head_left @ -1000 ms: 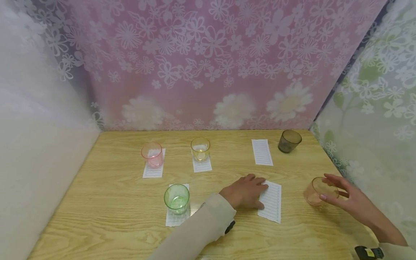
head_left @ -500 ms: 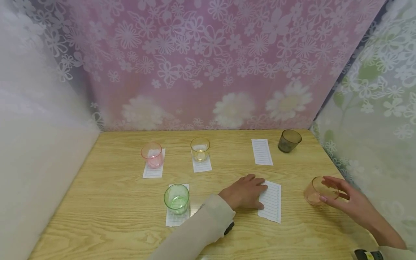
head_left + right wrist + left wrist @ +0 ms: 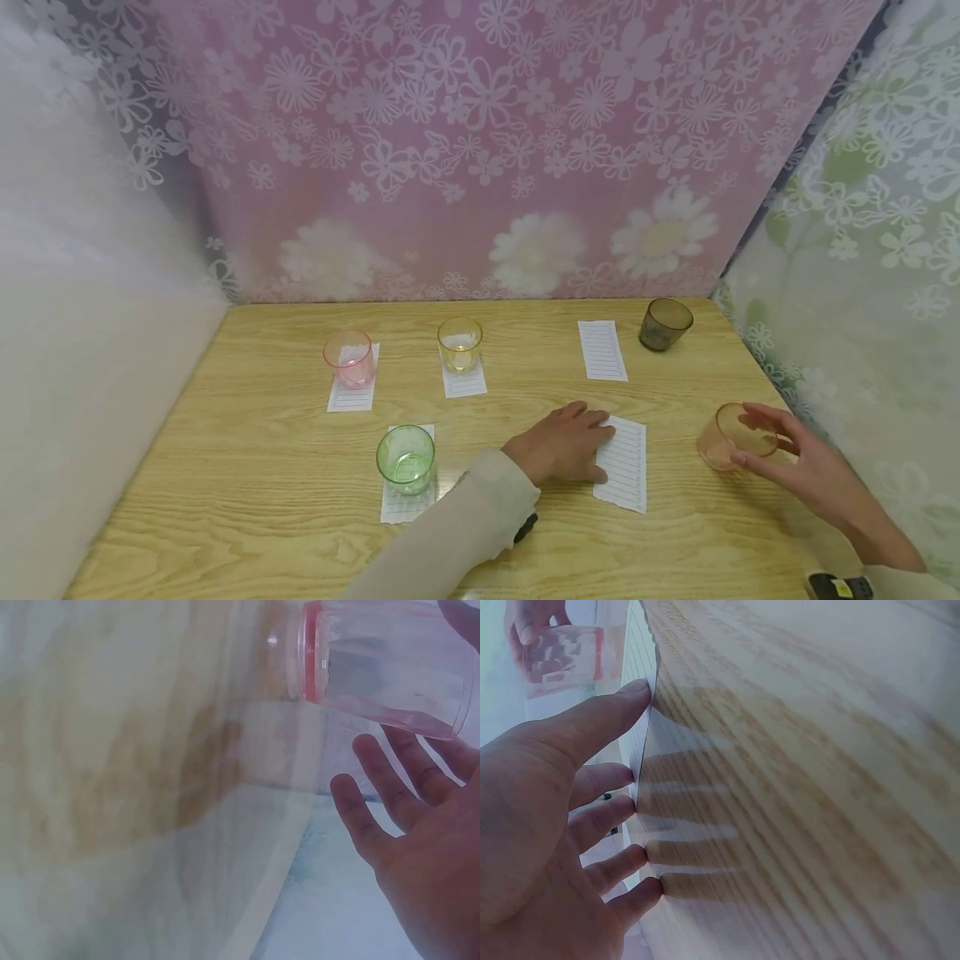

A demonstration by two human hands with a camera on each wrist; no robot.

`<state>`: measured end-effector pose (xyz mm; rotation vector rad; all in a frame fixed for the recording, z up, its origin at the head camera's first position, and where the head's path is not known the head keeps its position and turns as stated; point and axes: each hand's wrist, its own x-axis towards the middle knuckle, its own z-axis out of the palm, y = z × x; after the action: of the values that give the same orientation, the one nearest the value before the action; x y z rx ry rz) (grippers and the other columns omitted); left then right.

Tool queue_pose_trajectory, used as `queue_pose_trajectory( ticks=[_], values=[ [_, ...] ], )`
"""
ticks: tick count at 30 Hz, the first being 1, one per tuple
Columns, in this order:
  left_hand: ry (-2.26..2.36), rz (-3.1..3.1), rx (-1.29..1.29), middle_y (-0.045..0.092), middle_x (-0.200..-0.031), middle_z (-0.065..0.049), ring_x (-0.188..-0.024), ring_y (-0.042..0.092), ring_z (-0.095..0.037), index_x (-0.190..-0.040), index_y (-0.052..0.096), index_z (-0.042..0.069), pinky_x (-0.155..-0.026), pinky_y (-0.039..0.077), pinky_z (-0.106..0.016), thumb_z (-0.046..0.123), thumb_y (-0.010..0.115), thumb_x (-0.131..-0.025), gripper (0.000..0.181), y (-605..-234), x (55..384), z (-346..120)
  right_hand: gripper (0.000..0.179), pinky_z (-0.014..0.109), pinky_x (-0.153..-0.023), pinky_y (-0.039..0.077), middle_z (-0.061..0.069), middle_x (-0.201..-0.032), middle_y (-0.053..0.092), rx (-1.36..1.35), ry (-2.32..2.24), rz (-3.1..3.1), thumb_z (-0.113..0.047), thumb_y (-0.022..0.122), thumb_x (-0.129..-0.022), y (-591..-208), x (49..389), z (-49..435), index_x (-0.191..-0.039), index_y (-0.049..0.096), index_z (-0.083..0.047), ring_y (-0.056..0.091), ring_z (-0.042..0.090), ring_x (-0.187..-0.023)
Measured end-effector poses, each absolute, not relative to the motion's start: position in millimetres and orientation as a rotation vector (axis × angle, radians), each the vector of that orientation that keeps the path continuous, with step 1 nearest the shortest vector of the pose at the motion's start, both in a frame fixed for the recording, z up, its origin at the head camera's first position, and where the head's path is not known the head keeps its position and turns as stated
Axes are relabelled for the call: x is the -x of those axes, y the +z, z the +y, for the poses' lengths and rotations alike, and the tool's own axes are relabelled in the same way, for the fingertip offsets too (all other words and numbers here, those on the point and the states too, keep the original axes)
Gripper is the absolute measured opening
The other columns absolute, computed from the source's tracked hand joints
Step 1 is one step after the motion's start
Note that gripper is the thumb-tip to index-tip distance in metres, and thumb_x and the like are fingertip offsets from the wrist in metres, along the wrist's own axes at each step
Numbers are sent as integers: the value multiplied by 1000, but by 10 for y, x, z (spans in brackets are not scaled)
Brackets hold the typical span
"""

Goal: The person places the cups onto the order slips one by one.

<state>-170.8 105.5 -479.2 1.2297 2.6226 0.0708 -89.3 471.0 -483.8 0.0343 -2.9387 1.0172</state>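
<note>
The right hand [image 3: 808,473] is pinching the orange cup [image 3: 717,447]; the splayed left hand [image 3: 558,443] is touching the near-right paper slip [image 3: 625,467], where sideways pressure could soon be skewing it.

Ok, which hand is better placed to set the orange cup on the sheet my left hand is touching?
Probably your right hand: it holds the orange cup, just right of the sheet. Your left hand touches the sheet's left edge, away from the cup.
</note>
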Motion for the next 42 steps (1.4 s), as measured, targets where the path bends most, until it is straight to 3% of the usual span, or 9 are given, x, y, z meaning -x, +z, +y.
queue_pose_trajectory(
  ticks=[4, 8, 11, 17, 20, 27, 35, 42],
  values=[
    [86, 2618, -1223, 32, -178, 12, -166, 27, -16, -168, 43, 31, -135, 29, -31, 56, 67, -106, 72, -4818, 1718, 1053, 78, 7, -84, 40, -21, -140, 52, -57, 1010, -2908, -30, 79, -103, -4805, 902, 4669, -167, 40, -7, 36, -29, -118],
    [92, 2628, -1209, 32, -178, 10, -166, 28, -16, -168, 43, 29, -134, 30, -30, 55, 67, -106, 71, -4825, 1714, 1051, 76, 5, -86, 40, -31, -136, 51, -111, 1008, -2878, -28, 81, -102, -4765, 920, 4593, -165, 44, -9, 38, -29, -120],
    [88, 2646, -1196, 34, -177, 9, -165, 29, -17, -168, 44, 28, -133, 32, -30, 55, 66, -107, 71, -4822, 1698, 1041, 75, 4, -88, 40, -31, -136, 54, -157, 1000, -2854, -26, 82, -100, -4733, 938, 4502, -164, 46, -12, 39, -29, -121],
    [83, 2687, -1155, 36, -176, 9, -164, 32, -16, -167, 46, 27, -131, 35, -31, 55, 67, -106, 71, -4829, 1685, 1016, 77, 6, -91, 41, 8, -147, 63, -175, 976, -2852, -28, 84, -99, -4664, 986, 4288, -165, 47, -16, 36, -27, -123],
    [88, 2706, -1131, 37, -176, 9, -163, 33, -16, -167, 47, 27, -131, 37, -33, 55, 68, -105, 71, -4827, 1687, 984, 78, 5, -91, 40, 15, -148, 64, -191, 967, -2844, -27, 86, -97, -4650, 1010, 4192, -163, 48, -16, 36, -26, -123],
    [84, 2741, -1096, 40, -173, 7, -161, 36, -18, -164, 50, 24, -129, 40, -35, 55, 69, -105, 70, -4834, 1681, 882, 78, 7, -93, 41, 11, -146, 66, -252, 961, -2811, -28, 90, -93, -4634, 1052, 3978, -161, 52, -15, 43, -18, -125],
    [97, 2789, -1040, 47, -168, 4, -156, 43, -18, -160, 54, 16, -125, 44, -32, 56, 72, -102, 73, -4807, 1639, 836, 76, 8, -97, 41, 8, -145, 69, -361, 998, -2776, -27, 91, -92, -4627, 1138, 3715, -158, 55, -21, 44, -18, -126],
    [80, 2864, -1033, 56, -156, 3, -143, 52, -16, -148, 63, 13, -116, 50, -27, 57, 76, -99, 66, -4817, 1587, 813, 76, 8, -102, 40, 7, -142, 70, -435, 1018, -2754, -26, 93, -90, -4638, 1179, 3540, -156, 56, -20, 47, -15, -128]
  ],
)
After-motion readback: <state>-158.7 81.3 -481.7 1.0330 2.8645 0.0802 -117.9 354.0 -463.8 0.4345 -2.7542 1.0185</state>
